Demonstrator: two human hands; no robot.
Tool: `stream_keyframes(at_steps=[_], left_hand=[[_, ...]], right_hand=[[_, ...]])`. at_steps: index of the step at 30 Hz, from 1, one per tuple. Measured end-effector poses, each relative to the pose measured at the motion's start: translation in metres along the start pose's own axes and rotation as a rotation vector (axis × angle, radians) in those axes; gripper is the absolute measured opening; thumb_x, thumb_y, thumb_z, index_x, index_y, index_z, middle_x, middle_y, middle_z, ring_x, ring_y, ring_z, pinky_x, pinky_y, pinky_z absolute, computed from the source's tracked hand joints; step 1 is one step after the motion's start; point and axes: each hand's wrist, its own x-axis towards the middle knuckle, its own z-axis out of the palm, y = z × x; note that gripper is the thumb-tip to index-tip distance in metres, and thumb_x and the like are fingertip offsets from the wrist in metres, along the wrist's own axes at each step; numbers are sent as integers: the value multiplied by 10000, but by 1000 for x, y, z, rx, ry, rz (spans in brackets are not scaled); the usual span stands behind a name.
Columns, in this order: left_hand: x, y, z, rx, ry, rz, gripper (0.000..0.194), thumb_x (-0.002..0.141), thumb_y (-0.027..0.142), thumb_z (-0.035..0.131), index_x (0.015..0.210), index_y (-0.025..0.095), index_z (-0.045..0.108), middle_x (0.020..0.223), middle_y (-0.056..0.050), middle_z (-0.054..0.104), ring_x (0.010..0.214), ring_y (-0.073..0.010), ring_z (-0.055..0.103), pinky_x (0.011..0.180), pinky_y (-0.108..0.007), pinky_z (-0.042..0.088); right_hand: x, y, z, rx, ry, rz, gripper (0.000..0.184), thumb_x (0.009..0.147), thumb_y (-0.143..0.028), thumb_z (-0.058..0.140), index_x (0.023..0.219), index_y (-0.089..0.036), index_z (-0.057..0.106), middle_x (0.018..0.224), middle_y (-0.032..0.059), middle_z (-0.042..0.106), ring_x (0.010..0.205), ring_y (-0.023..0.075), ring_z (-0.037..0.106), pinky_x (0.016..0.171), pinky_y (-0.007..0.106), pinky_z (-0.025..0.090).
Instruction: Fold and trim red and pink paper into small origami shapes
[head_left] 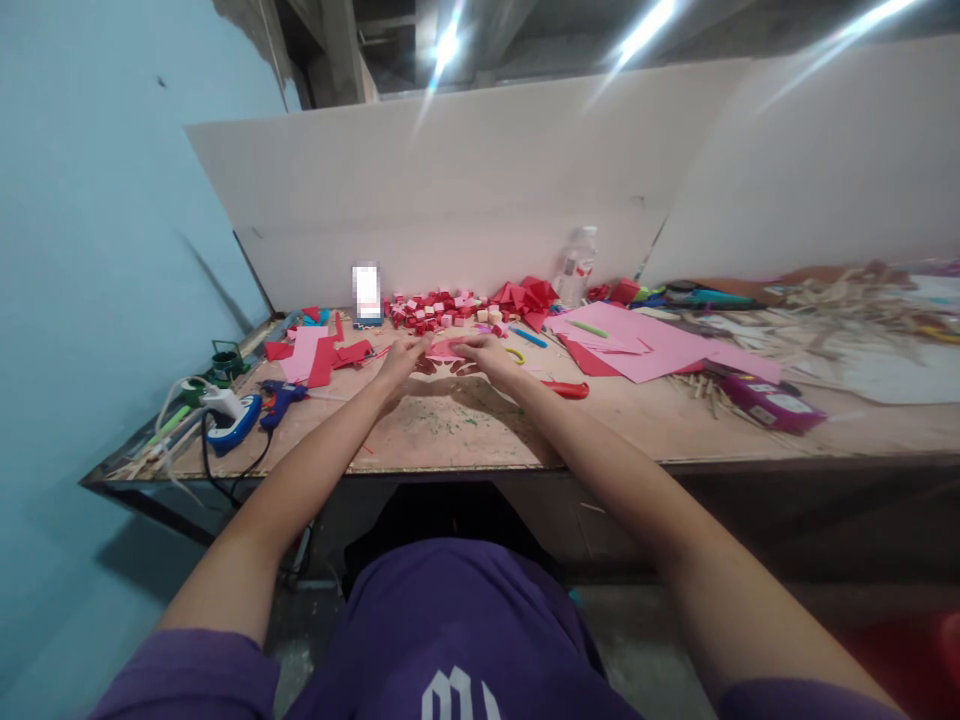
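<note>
Between my two hands, a little above the table, is a small piece of pink paper (445, 349). My left hand (409, 358) grips its left side, fingers closed. On the right side, my right hand (481, 356) holds the same piece with thumb and fingers. Just behind lies a pile of small red and pink folded paper cubes (439, 308). Close to my right hand are a yellow ring-shaped handle (515, 355), a blue pen-like tool (529, 337) and a red-handled cutter (566, 389). Fingertips are partly hidden by the hands.
At left are red and pink paper scraps (304, 352), a blue glue gun (282, 400) and a power strip (234, 425) with cords. A phone (367, 293) stands behind. Pink sheets (637, 335), a plastic bottle (577, 268), a purple box (772, 403) and wooden sticks (840, 305) lie rightward.
</note>
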Motion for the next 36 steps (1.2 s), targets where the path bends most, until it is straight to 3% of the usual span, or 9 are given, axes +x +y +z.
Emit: stream_keyframes(at_steps=[2, 5, 11, 15, 20, 29, 36], left_hand=[[2, 0, -1, -2, 3, 23, 442, 887, 592, 671, 842, 153, 694, 726, -55, 677, 613, -161, 674, 607, -282, 557], [4, 0, -1, 6, 3, 73, 336, 797, 471, 787, 911, 164, 711, 834, -35, 700, 651, -135, 668, 628, -262, 555], [3, 1, 1, 36, 36, 121, 163, 686, 268, 797, 788, 163, 725, 750, -3, 689, 706, -136, 626, 657, -272, 581], [4, 3, 0, 35, 50, 125, 104, 669, 214, 759, 744, 151, 726, 719, -7, 676, 672, -134, 622, 650, -286, 583], [6, 3, -2, 22, 41, 92, 111, 641, 210, 758, 722, 140, 729, 679, -6, 663, 550, -111, 587, 587, -279, 546], [5, -2, -7, -5, 24, 19, 325, 681, 318, 820, 949, 159, 730, 734, -19, 706, 509, -112, 605, 531, -259, 514], [5, 0, -3, -50, 54, 72, 206, 673, 236, 758, 862, 154, 753, 748, -27, 712, 515, -99, 580, 517, -250, 498]], right_hand=[[1, 1, 0, 0, 25, 15, 186, 836, -316, 796, 779, -153, 728, 765, 76, 749, 663, 165, 716, 598, 233, 589], [2, 0, 1, 10, 34, 24, 187, 836, -304, 799, 775, -146, 720, 742, 75, 741, 674, 168, 722, 607, 234, 592], [-2, -4, 3, 37, 22, 21, 189, 788, -278, 832, 749, -135, 714, 743, 65, 717, 636, 171, 709, 555, 246, 578], [-4, -6, 7, 79, 33, -11, 180, 744, -249, 850, 740, -145, 704, 725, 41, 699, 664, 158, 699, 665, 273, 610], [-5, -6, 10, 141, 24, -36, 150, 708, -222, 835, 774, -140, 730, 832, 82, 754, 743, 184, 722, 765, 321, 625], [-2, -4, 8, 188, 16, 5, 128, 705, -186, 817, 752, -148, 704, 761, 67, 744, 636, 168, 709, 623, 273, 600], [0, -2, 7, 214, -32, 10, 94, 739, -147, 758, 832, -141, 740, 797, 94, 769, 645, 176, 716, 638, 286, 596]])
